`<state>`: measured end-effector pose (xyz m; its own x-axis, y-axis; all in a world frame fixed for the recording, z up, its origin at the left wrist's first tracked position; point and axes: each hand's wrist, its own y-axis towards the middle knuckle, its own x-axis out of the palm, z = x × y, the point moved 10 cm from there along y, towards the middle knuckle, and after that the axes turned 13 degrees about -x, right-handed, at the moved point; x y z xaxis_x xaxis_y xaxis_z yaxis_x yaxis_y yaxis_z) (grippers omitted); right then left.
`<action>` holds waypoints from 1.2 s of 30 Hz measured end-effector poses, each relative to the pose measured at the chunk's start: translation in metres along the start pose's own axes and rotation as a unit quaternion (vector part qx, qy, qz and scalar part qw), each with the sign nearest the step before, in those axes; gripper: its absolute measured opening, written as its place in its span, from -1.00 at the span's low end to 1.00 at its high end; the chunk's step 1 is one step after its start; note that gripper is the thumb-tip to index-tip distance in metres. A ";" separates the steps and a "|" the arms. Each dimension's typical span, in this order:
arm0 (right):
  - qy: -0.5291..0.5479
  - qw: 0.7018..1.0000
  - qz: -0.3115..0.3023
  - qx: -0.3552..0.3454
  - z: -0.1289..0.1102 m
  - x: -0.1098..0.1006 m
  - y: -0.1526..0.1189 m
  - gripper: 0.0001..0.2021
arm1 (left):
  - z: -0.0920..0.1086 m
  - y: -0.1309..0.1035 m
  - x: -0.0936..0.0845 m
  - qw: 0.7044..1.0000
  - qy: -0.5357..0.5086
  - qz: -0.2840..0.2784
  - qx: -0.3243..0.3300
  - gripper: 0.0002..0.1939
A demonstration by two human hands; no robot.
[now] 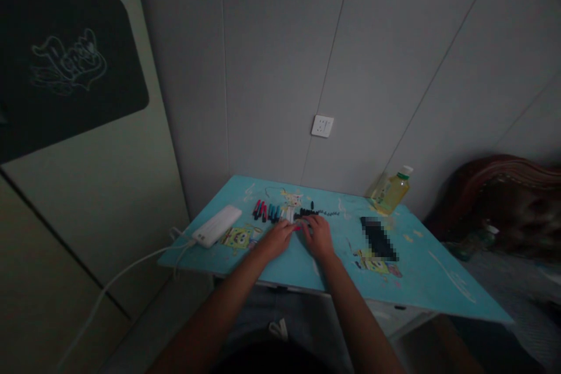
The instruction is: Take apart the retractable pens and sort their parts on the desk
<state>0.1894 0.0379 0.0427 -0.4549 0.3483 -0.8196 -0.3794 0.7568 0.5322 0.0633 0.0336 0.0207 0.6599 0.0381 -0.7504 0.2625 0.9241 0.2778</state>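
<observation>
My left hand [281,235] and my right hand [318,235] meet low over the middle of the blue table, fingers closed together on a small pinkish-red piece [297,227]. Its kind is too small to make out, and fingers cover part of it. Just beyond my hands lie rows of short pen-like parts: red ones with dark ends [260,210], blue ones [274,212] and white ones [290,213]. Black pieces [309,212] lie beside my right fingers, partly hidden by them. A line of tiny dark pieces [328,213] runs off to the right.
On the blue table [280,272], a white power bank or power strip [218,225] with a white cable [131,263] sits at left. A dark phone-like object [379,239], blurred out, lies at right. A bottle of yellow liquid [392,191] stands near the wall.
</observation>
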 end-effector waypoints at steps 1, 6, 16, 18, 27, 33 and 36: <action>0.014 0.999 -0.008 -0.028 -0.008 0.004 0.002 -0.67 | 0.000 0.001 0.000 1.000 -0.018 0.005 0.011 -0.66; 0.064 0.992 -0.036 -0.100 -0.020 0.022 0.003 -0.75 | -0.013 0.008 -0.010 0.992 -0.109 0.066 0.012 -0.77; 0.136 0.985 -0.036 -0.096 -0.017 0.034 0.000 -0.78 | -0.025 0.002 -0.027 0.973 -0.171 0.155 0.007 -0.67; 0.147 0.984 -0.039 -0.088 -0.016 0.036 0.000 -0.78 | -0.025 0.001 -0.032 0.971 -0.174 0.165 0.004 -0.66; 0.143 0.989 0.000 -0.037 -0.001 0.033 -0.002 -0.80 | -0.038 -0.008 -0.062 0.953 -0.178 0.242 -0.040 -0.62; 0.080 0.990 0.080 0.088 0.050 0.014 -0.009 -0.77 | -0.040 -0.003 -0.054 0.959 -0.165 0.226 -0.036 -0.64; 0.043 0.980 0.111 0.163 0.095 -0.007 -0.021 -0.74 | -0.038 -0.002 -0.050 0.962 -0.159 0.219 -0.032 -0.65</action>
<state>0.2770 0.0722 0.0169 -0.5692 0.4861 -0.6631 0.0064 0.8091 0.5876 0.0031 0.0440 0.0345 0.8825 0.3193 -0.3452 -0.1266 0.8683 0.4796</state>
